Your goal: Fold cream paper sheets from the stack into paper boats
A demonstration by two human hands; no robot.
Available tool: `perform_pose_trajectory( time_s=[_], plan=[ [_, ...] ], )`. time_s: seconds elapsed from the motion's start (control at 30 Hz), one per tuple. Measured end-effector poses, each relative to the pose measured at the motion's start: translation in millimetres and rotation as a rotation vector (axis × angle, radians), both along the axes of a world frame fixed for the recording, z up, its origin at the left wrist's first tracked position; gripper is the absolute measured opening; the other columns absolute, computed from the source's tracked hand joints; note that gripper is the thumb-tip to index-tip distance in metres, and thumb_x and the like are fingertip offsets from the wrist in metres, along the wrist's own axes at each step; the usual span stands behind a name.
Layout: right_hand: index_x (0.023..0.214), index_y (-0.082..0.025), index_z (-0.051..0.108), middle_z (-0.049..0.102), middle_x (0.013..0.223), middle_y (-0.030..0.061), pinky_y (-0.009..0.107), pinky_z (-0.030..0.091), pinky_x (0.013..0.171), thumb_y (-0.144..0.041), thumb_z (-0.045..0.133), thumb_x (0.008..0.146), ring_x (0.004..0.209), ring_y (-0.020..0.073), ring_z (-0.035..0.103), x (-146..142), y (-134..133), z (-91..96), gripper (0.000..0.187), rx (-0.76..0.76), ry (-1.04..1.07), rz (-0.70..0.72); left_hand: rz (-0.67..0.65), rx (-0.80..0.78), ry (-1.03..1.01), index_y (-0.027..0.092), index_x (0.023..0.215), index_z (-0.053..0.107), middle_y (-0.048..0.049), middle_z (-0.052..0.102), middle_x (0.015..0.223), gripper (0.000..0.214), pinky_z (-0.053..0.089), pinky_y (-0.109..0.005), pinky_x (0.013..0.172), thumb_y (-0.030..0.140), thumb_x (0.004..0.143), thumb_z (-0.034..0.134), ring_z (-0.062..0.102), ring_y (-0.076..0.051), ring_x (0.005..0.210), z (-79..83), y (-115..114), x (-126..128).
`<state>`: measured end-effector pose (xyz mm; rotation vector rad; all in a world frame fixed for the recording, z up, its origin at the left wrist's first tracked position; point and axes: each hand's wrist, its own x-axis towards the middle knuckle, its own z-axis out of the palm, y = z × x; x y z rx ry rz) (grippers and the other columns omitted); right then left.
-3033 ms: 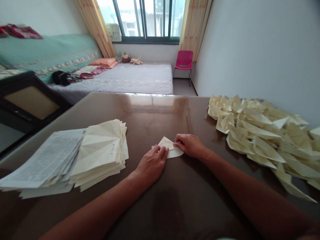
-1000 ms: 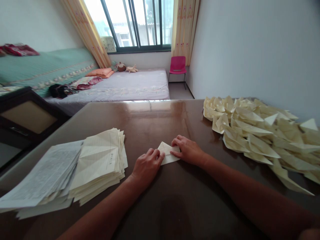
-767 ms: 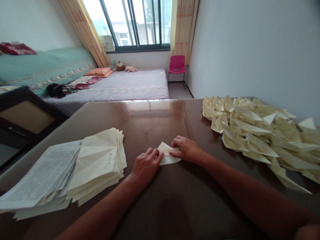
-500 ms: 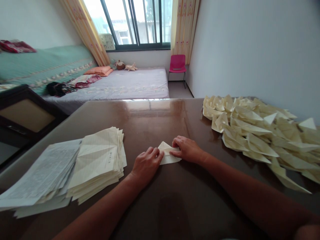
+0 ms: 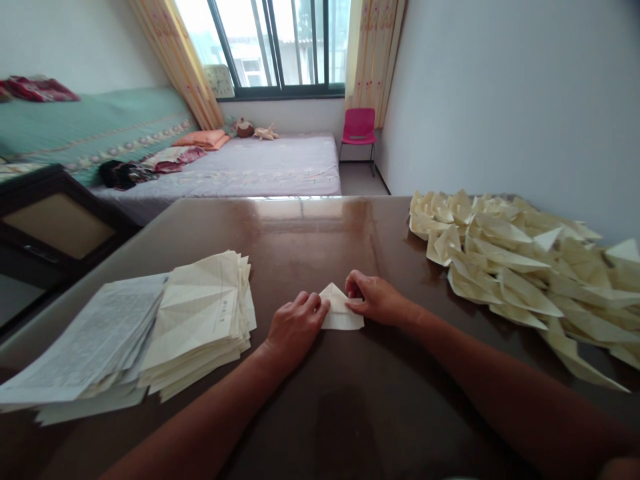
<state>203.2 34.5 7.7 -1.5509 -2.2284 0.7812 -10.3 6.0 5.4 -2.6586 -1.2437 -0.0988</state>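
Observation:
A small folded piece of cream paper (image 5: 340, 313), pointed at the top, lies on the dark brown table (image 5: 310, 233) in front of me. My left hand (image 5: 295, 327) rests on its left edge with the fingers curled and pressed down on it. My right hand (image 5: 377, 300) pinches its right side, fingertips closed on the fold. Both forearms reach in from the bottom of the view.
A stack of creased cream sheets (image 5: 200, 320) lies left of my hands, overlapping a stack of printed sheets (image 5: 85, 347). A large heap of folded paper shapes (image 5: 520, 267) covers the table's right side by the wall. Beyond the table are a bed (image 5: 260, 160), a pink chair (image 5: 361, 127) and a dark cabinet (image 5: 50, 227).
The folded paper has turned a little and now lies flatter with its bottom edge squared. My hands stay on its two sides; the camera shifted slightly.

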Motion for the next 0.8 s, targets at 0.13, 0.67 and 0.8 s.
perform_pose_trajectory(
  time_s=[0.13,0.67,0.8],
  plan=[
    [0.093,-0.021,0.048,0.061,0.087,0.0000,0.023,0.040,0.067,-0.017,0.063,0.072,0.076,0.0134,0.057,-3,-5,1.3,0.026,0.045,0.071,0.039,0.003,-0.014,-0.003,0.023,0.110,0.058,-0.0034,0.061,0.097,0.020,0.043,-0.029,0.063,0.020,0.090,0.054,0.054,-0.020,0.089,0.2,1,0],
    [0.092,-0.022,0.058,0.071,0.076,0.0020,0.026,0.027,0.052,-0.048,0.069,0.072,0.069,0.0188,0.064,-7,-13,13.1,0.034,-0.036,-0.277,0.000,0.026,0.003,-0.019,0.023,0.113,0.058,-0.0042,0.062,0.102,0.023,0.048,-0.027,0.065,0.023,0.091,0.053,0.057,-0.020,0.091,-1.6,0,1],
    [0.086,-0.022,0.059,0.071,0.076,0.0000,0.025,0.026,0.051,-0.046,0.071,0.070,0.066,0.0159,0.062,-9,-14,15.6,0.031,-0.063,-0.261,0.025,0.098,-0.066,-0.127,0.025,0.129,0.050,-0.0066,0.055,0.123,0.039,0.050,-0.027,0.069,0.037,0.092,0.052,0.055,-0.021,0.105,-1.3,1,1]
  ],
)
